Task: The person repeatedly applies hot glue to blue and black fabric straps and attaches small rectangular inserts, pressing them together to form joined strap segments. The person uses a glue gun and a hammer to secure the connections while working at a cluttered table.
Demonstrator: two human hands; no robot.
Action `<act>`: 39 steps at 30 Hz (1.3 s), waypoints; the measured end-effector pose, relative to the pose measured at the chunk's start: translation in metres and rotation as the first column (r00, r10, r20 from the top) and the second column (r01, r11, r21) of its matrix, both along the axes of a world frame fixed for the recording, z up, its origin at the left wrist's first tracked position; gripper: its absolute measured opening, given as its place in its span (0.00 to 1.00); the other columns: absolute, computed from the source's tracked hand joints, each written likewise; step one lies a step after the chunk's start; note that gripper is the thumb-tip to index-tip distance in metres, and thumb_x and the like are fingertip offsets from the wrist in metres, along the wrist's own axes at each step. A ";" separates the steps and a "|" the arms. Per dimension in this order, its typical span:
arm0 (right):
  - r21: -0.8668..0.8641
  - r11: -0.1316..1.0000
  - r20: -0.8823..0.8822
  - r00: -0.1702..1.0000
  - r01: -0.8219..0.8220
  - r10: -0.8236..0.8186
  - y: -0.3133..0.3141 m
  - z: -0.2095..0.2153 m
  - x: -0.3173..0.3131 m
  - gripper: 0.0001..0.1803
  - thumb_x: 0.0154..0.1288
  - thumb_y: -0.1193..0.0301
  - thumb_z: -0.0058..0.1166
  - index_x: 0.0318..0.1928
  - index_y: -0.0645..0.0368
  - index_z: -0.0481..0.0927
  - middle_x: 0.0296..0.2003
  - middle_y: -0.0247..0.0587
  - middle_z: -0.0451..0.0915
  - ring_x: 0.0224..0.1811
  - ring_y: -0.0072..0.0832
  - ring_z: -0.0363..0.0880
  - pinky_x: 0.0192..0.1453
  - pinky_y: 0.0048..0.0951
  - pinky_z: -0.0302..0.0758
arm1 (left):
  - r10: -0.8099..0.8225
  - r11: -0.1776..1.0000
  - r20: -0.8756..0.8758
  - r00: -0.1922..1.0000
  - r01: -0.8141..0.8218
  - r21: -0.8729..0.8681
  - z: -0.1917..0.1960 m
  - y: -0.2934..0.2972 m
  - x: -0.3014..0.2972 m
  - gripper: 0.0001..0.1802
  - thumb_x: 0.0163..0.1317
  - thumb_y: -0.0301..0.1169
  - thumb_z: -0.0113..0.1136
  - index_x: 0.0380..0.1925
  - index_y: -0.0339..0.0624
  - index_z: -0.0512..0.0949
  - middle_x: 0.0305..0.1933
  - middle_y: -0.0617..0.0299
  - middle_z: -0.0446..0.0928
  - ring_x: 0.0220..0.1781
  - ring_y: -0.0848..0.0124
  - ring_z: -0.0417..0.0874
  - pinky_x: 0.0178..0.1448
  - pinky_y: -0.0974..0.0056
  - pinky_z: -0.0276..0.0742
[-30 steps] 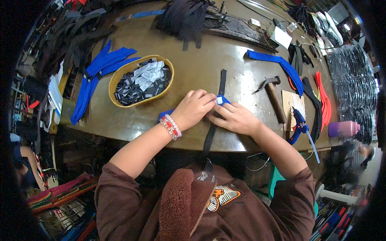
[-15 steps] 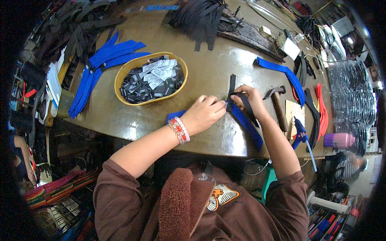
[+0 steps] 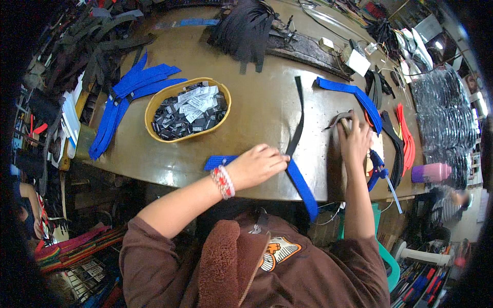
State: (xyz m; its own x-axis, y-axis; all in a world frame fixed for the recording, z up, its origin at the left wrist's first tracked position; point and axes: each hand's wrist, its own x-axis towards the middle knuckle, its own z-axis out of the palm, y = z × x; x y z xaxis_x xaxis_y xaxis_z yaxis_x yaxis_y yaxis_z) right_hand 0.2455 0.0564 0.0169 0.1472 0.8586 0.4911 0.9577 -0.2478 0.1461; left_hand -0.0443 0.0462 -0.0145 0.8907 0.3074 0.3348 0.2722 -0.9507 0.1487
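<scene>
While the left hand (image 3: pixel 257 167) pinches blue strap (image 3: pixel 304 194) and black strip (image 3: pixel 299 123), slackening could misalign them.
The right hand (image 3: pixel 355 141), grip unclear, overlaps the hammer (image 3: pixel 337 119).

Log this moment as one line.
left hand: holding blue strap, touching black strap | right hand: at hammer, grip unclear | nearby: yellow tub of labels

The table (image 3: pixel 257 113) is bright, with pale glare near centre; a small light (image 3: pixel 438 45) glows upper right. Lower areas are dim. Straight edges bow; corners fall to grainy black.
</scene>
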 end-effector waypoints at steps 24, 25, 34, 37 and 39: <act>-0.298 0.874 -0.850 0.523 -0.383 -0.060 -0.093 0.025 -0.064 0.24 0.69 0.73 0.45 0.65 0.45 0.67 0.28 0.53 0.78 0.31 0.33 0.80 0.39 0.35 0.75 | 0.221 0.970 0.143 0.965 -0.203 -0.130 0.002 -0.080 0.025 0.21 0.51 0.39 0.61 0.44 0.39 0.75 0.41 0.61 0.74 0.44 0.66 0.72 0.49 0.60 0.71; -0.342 0.891 -0.855 0.493 -0.298 -0.163 -0.083 0.023 -0.048 0.24 0.69 0.72 0.47 0.65 0.45 0.67 0.31 0.53 0.79 0.35 0.31 0.80 0.41 0.34 0.75 | 0.231 0.968 0.081 0.970 -0.220 -0.122 0.006 -0.085 0.027 0.21 0.52 0.38 0.60 0.45 0.39 0.75 0.39 0.61 0.74 0.42 0.67 0.72 0.48 0.62 0.71; 0.161 0.986 -0.288 0.953 -0.048 0.094 -0.031 -0.043 0.045 0.20 0.59 0.65 0.59 0.53 0.48 0.77 0.33 0.46 0.75 0.36 0.43 0.74 0.41 0.41 0.72 | 0.806 0.533 0.525 0.273 0.049 -0.845 0.081 0.040 -0.069 0.11 0.62 0.32 0.60 0.26 0.34 0.79 0.31 0.54 0.82 0.36 0.70 0.83 0.40 0.67 0.78; 0.083 0.996 -0.305 0.951 -0.026 0.050 -0.035 -0.040 0.038 0.20 0.60 0.65 0.59 0.53 0.49 0.76 0.35 0.45 0.74 0.40 0.43 0.73 0.44 0.41 0.71 | 0.681 0.711 0.689 -0.249 0.448 -0.542 0.071 0.094 -0.169 0.08 0.61 0.27 0.61 0.28 0.33 0.76 0.35 0.51 0.80 0.39 0.65 0.84 0.50 0.66 0.82; 0.045 0.998 -0.344 0.939 0.035 -0.017 -0.036 -0.036 0.034 0.19 0.60 0.65 0.59 0.52 0.49 0.76 0.35 0.44 0.74 0.41 0.43 0.73 0.45 0.40 0.70 | 0.615 0.784 0.583 -0.531 0.327 -0.528 0.049 0.109 -0.226 0.07 0.63 0.25 0.59 0.28 0.31 0.75 0.36 0.51 0.79 0.40 0.65 0.83 0.50 0.65 0.83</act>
State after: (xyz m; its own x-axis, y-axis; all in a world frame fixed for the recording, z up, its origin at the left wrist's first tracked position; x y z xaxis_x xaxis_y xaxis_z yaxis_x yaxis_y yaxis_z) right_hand 0.2792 0.0206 -0.0195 0.3364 0.8279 0.4487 0.9406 -0.2719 -0.2036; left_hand -0.2706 0.1549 0.0347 -0.6341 0.7585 0.1505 -0.5716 -0.5909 0.5693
